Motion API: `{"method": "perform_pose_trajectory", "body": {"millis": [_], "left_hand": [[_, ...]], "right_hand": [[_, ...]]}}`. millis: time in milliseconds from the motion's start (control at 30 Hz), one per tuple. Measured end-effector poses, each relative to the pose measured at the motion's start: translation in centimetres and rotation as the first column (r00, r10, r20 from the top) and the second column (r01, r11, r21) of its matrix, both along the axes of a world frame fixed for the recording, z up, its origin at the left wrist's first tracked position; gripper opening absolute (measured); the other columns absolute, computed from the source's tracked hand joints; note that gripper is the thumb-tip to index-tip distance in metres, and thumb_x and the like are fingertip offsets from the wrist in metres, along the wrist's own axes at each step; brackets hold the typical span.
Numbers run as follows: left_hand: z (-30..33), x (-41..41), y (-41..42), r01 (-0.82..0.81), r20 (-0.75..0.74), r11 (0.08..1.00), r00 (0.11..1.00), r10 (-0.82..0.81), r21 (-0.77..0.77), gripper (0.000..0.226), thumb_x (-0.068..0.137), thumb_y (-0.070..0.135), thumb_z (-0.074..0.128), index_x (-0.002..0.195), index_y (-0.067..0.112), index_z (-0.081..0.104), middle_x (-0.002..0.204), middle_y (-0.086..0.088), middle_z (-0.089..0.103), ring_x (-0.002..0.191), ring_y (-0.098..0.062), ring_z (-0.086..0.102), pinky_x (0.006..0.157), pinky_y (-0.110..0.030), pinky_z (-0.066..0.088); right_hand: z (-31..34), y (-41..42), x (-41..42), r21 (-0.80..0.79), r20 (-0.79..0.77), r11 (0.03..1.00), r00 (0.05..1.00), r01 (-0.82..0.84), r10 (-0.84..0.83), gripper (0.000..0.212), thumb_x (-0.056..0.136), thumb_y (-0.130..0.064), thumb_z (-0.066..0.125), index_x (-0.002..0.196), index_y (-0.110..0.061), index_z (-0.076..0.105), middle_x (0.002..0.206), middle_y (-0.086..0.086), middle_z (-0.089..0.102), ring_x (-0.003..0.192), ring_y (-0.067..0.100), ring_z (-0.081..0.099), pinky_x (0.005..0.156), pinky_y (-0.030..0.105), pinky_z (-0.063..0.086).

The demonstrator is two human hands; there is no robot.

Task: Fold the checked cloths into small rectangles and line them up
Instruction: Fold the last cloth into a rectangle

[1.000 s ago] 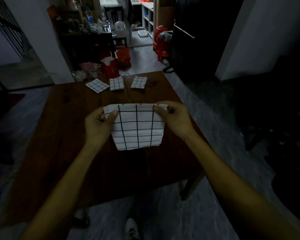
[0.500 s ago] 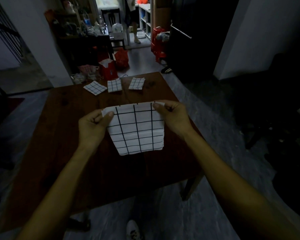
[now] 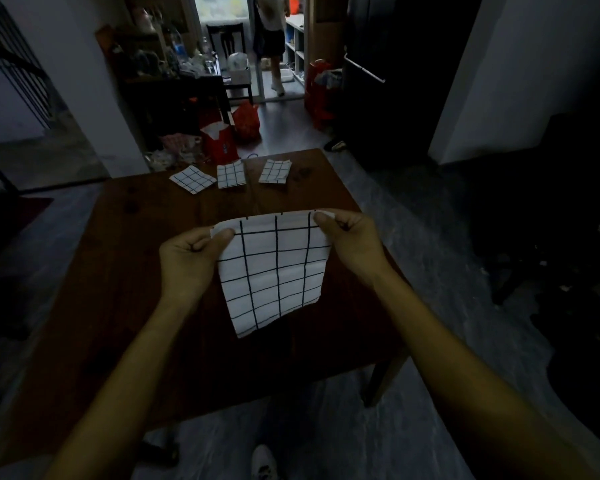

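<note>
Head view: the left hand (image 3: 187,261) and right hand (image 3: 352,242) each pinch a top corner of a checked cloth (image 3: 276,271), fingers curled round its upper edge, so it hangs above the middle of the wooden table (image 3: 118,271). Three folded cloths (image 3: 231,173) lie in a row along the table's far edge.

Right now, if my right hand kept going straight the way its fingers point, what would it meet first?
The right hand pinches the checked cloth's top corner, fingers pointing across toward the left hand. Going straight on, it would bunch that cloth first, then likely meet the left hand; depth between them is hard to judge.
</note>
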State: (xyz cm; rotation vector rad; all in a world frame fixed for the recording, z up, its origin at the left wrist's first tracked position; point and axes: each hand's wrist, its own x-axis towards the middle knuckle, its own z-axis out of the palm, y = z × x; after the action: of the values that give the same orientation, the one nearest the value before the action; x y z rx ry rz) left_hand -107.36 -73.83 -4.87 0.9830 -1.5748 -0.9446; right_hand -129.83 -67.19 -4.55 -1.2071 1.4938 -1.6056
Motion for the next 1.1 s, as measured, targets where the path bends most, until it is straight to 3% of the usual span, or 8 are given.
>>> {"method": "perform_pose_trajectory", "body": {"millis": [67,167,300,400,500,700,867,1100], "left_hand": [[0.2,-0.8,0.5,-0.005,0.011,1.000,1.000,0.005,-0.005,0.017,0.081,0.016,0.068,0.077,0.000,0.067,0.076,-0.019,0.066,0.070,-0.025,0.062,0.063,-0.024,0.055],[0.3,-2.0,1.4,-0.013,0.019,1.000,1.000,0.014,-0.025,0.006,0.077,0.019,0.071,0.079,0.013,0.071,0.073,0.000,0.070,0.071,-0.013,0.066,0.066,-0.021,0.054],[0.3,-3.2,1.9,0.034,0.045,0.996,0.999,-0.030,-0.085,0.016,0.078,0.015,0.072,0.093,0.010,0.072,0.088,0.005,0.072,0.082,-0.005,0.068,0.073,-0.015,0.051],[0.7,-2.8,2.3,0.017,0.068,0.989,0.998,-0.007,-0.146,0.017,0.078,0.011,0.072,0.095,0.014,0.071,0.087,0.013,0.069,0.082,0.003,0.066,0.073,-0.009,0.048],[0.8,-2.1,2.5,0.006,0.098,0.985,0.995,0.011,-0.171,0.020,0.078,0.007,0.071,0.095,0.019,0.070,0.086,0.015,0.069,0.081,0.007,0.065,0.071,-0.006,0.046],[0.4,-1.6,2.9,0.042,0.104,0.986,0.994,-0.025,-0.160,0.018,0.081,0.007,0.069,0.093,0.020,0.071,0.082,0.024,0.068,0.081,0.004,0.066,0.070,-0.007,0.047],[0.4,-1.4,2.5,0.014,0.085,0.987,0.996,0.000,-0.162,0.017,0.079,0.009,0.071,0.092,0.019,0.072,0.082,0.031,0.067,0.083,0.002,0.066,0.072,-0.008,0.047],[0.3,-1.9,2.5,-0.044,0.074,0.978,0.995,0.061,-0.206,0.014,0.081,0.009,0.070,0.094,0.009,0.074,0.090,0.006,0.072,0.085,-0.001,0.067,0.074,-0.013,0.050]], "right_hand": [[-0.2,0.3,-0.2,0.007,-0.152,0.997,0.985,0.078,-0.076,0.028,0.091,-0.020,0.062,0.116,-0.008,0.064,0.110,-0.002,0.066,0.099,0.003,0.062,0.089,0.030,0.053],[0.3,0.4,1.4,-0.178,-0.562,0.965,0.785,0.194,-0.261,0.050,0.086,-0.031,0.067,0.130,-0.015,0.051,0.123,-0.006,0.053,0.114,0.001,0.039,0.102,0.013,0.026],[0.7,-2.0,4.5,-0.238,-0.840,0.967,0.521,-0.095,-0.156,0.019,0.090,-0.020,0.057,0.105,-0.019,0.068,0.104,0.002,0.068,0.104,0.021,0.057,0.099,0.035,0.033],[0.8,-2.4,4.6,-0.236,-0.732,0.963,0.675,-0.133,-0.086,0.018,0.091,-0.010,0.056,0.094,-0.015,0.072,0.089,0.001,0.072,0.084,0.014,0.063,0.086,0.032,0.044],[0.6,-2.0,4.6,-0.240,-0.629,0.960,0.776,-0.145,-0.040,0.016,0.091,-0.005,0.055,0.094,-0.010,0.070,0.091,0.003,0.071,0.085,0.009,0.060,0.080,0.031,0.048],[0.9,-1.9,5.8,-0.107,-0.596,0.969,0.794,-0.223,0.117,0.016,0.091,-0.018,0.060,0.106,-0.013,0.063,0.097,-0.001,0.064,0.090,0.011,0.057,0.079,0.021,0.046],[1.4,-2.6,6.0,-0.168,-0.619,0.962,0.782,-0.214,0.066,0.010,0.092,-0.010,0.056,0.090,-0.012,0.065,0.088,-0.008,0.060,0.083,0.003,0.053,0.077,0.008,0.038],[1.8,-2.5,5.8,-0.179,-0.482,0.962,0.871,-0.204,0.095,0.009,0.090,-0.010,0.060,0.090,-0.010,0.069,0.089,-0.008,0.063,0.086,0.004,0.059,0.079,0.014,0.046]]}}
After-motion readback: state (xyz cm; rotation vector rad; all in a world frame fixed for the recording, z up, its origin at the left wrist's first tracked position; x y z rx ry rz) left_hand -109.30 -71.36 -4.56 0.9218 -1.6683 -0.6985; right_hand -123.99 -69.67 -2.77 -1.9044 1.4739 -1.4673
